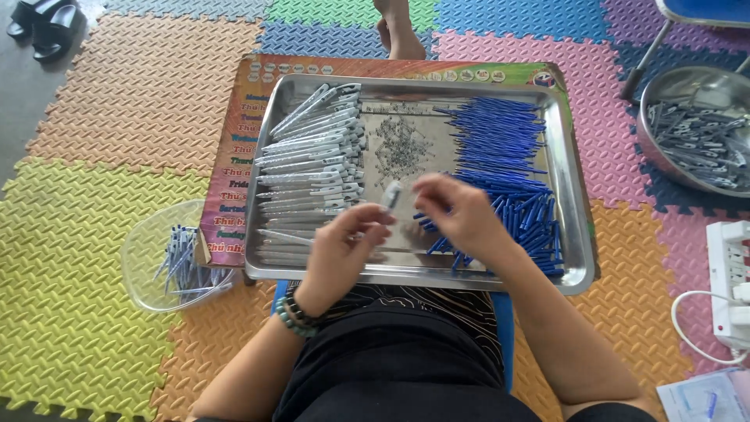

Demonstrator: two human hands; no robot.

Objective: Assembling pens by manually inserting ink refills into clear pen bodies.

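A steel tray (574, 234) rests on my lap over a printed board. Clear pen barrels (312, 156) lie stacked in its left part, small metal springs (400, 144) are heaped in the middle, and blue pen refills (504, 156) fill the right side. My left hand (340, 250) holds a clear pen barrel (391, 194) upright by its lower end, above the tray's front. My right hand (461, 215) hovers just right of it with fingers pinched; what it pinches is too small to make out.
A clear plastic bowl (144, 234) with assembled pens sits on the foam mat at left. A steel bowl (664, 133) of grey pen parts stands at right, near a white power strip (730, 281). A foot (398, 31) shows beyond the tray, black sandals (43, 23) far left.
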